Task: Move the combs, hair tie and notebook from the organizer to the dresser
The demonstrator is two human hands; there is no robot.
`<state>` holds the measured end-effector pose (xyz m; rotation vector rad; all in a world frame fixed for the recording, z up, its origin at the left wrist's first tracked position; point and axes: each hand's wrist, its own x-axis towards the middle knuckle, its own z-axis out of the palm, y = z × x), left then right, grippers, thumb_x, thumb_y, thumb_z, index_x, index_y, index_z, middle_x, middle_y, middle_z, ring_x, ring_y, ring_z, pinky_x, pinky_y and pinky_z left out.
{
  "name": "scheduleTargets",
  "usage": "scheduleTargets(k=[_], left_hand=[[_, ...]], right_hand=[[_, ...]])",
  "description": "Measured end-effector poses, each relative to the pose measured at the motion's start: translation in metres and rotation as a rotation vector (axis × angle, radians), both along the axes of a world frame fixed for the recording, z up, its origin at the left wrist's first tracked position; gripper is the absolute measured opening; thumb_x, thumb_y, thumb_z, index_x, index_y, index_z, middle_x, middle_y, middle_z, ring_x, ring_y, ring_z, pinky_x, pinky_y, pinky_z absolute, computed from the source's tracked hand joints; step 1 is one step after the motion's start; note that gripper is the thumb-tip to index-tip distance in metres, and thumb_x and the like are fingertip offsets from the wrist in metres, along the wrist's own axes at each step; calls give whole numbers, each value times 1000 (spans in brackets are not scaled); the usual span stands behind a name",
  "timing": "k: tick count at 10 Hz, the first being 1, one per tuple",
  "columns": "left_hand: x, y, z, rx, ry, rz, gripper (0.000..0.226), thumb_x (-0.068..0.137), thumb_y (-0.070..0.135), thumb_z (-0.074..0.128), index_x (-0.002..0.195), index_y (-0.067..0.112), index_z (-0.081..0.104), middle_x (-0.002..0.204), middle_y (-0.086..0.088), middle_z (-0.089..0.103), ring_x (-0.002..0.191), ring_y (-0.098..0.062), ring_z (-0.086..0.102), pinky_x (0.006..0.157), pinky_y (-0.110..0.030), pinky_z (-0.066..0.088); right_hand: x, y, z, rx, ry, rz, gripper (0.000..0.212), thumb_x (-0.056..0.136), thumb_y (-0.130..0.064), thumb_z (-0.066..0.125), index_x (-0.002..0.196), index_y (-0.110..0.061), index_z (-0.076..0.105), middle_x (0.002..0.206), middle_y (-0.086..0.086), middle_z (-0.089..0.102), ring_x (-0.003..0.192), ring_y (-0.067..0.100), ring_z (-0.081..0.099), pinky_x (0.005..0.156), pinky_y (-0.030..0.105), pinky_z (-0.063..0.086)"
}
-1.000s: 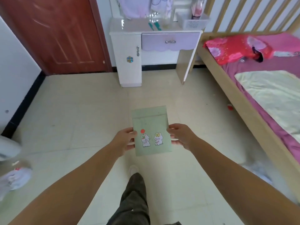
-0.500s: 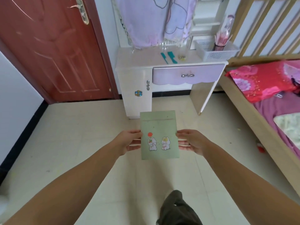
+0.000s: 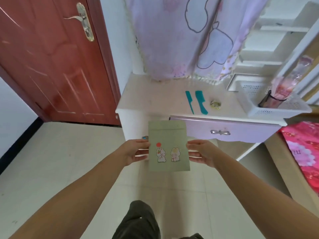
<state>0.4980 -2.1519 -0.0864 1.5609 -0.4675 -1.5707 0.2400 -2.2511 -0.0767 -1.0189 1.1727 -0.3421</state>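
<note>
I hold a pale green notebook (image 3: 168,145) with two cartoon rabbits on its cover, in front of me at waist height. My left hand (image 3: 136,150) grips its left edge and my right hand (image 3: 201,152) grips its right edge. Just beyond it stands the white dresser (image 3: 151,99). On the dresser top lie two teal combs (image 3: 200,101) side by side and a small yellowish hair tie (image 3: 215,104). A white perforated organizer basket (image 3: 279,111) sits at the dresser's right end with a dark mesh cup inside.
A purple drawer (image 3: 222,131) fronts the dresser. A lilac cloth (image 3: 186,37) hangs over the mirror behind it. A red-brown door (image 3: 51,59) is on the left, a bed with a pink blanket (image 3: 305,145) on the right. My leg (image 3: 139,219) shows below.
I have walked towards the dresser with the notebook in both hands; the dresser, combs and basket are now much closer and larger.
</note>
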Motion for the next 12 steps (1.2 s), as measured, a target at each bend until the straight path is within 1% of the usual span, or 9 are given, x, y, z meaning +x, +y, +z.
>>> scheduleTargets(k=[1, 4, 5, 6, 7, 9, 10, 11, 12], left_hand=[[36, -72, -13, 6, -1, 31, 19, 80, 10, 70, 98, 11, 68, 85, -5, 75, 76, -18, 71, 57, -26, 58], [115, -296, -32, 45, -49, -57, 19, 86, 8, 59, 76, 18, 71, 66, 3, 75, 74, -17, 68, 67, -32, 54], [118, -340, -38, 106, -56, -65, 23, 87, 5, 54, 76, 19, 68, 63, 4, 73, 75, -17, 66, 77, -37, 53], [118, -369, -50, 175, -43, -68, 26, 87, 2, 48, 77, 15, 68, 64, -1, 72, 72, -19, 67, 71, -36, 55], [119, -385, -54, 230, 10, -56, 22, 89, 1, 47, 78, 5, 66, 55, -3, 72, 54, -17, 70, 46, -28, 56], [122, -402, -64, 273, 9, -47, 20, 84, -3, 51, 69, 2, 64, 55, -6, 70, 47, -14, 68, 45, -25, 57], [120, -406, -68, 288, -57, -75, 22, 86, 1, 51, 67, 6, 61, 42, 5, 66, 45, -9, 65, 51, -23, 56], [120, -408, -70, 284, -188, -132, 18, 86, 5, 49, 73, 6, 61, 63, -3, 66, 65, -16, 58, 69, -28, 51], [123, -400, -73, 129, -510, -251, 25, 88, 11, 42, 88, 7, 66, 84, -9, 57, 75, -21, 51, 68, -28, 41]], right_hand=[[39, -72, -12, -4, 17, 12, 11, 82, -11, 67, 92, -16, 67, 78, -2, 78, 73, 14, 73, 59, 26, 56], [145, -259, -38, -94, 196, -202, 6, 87, -8, 61, 89, -10, 66, 86, 6, 69, 77, 17, 67, 58, 24, 55], [161, -296, -50, -138, 311, -283, 21, 86, -9, 62, 105, -4, 66, 99, 11, 67, 94, 24, 64, 81, 38, 57], [165, -317, -64, -110, 389, -315, 24, 85, -11, 63, 108, -3, 66, 104, 12, 66, 101, 27, 62, 92, 43, 53], [166, -333, -76, -39, 394, -330, 23, 86, -8, 62, 107, -1, 65, 104, 16, 67, 90, 25, 64, 78, 35, 56], [165, -350, -86, 58, 409, -279, 22, 86, -4, 60, 107, 3, 63, 96, 16, 69, 74, 20, 66, 58, 24, 53], [164, -357, -84, 34, 491, -239, 19, 86, -2, 60, 103, 2, 65, 100, 20, 70, 78, 24, 67, 64, 30, 57], [165, -363, -77, -18, 621, -112, 22, 87, -5, 57, 107, -1, 66, 101, 20, 70, 87, 28, 68, 78, 38, 59], [161, -372, -48, -50, 690, 37, 31, 90, -15, 52, 120, -9, 58, 112, 15, 67, 97, 26, 66, 86, 40, 55]])
